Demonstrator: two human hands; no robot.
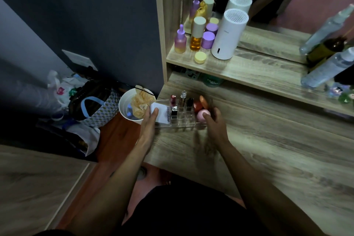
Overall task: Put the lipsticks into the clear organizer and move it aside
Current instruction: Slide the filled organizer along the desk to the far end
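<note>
i have both hands on the organizer (pixel 182 119), left hand (pixel 150 121) and right hand (pixel 211 121) gripping its ends; i'd slide it level along the counter (pixel 249 140) so the lipsticks (pixel 173 101) stay upright.

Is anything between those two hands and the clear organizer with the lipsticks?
Nothing visible. The left hand is already at the organizer's left end, fingers over a white packet there. The right hand is at its right end, by a pink ball. The lipsticks stand in its slots.
</note>
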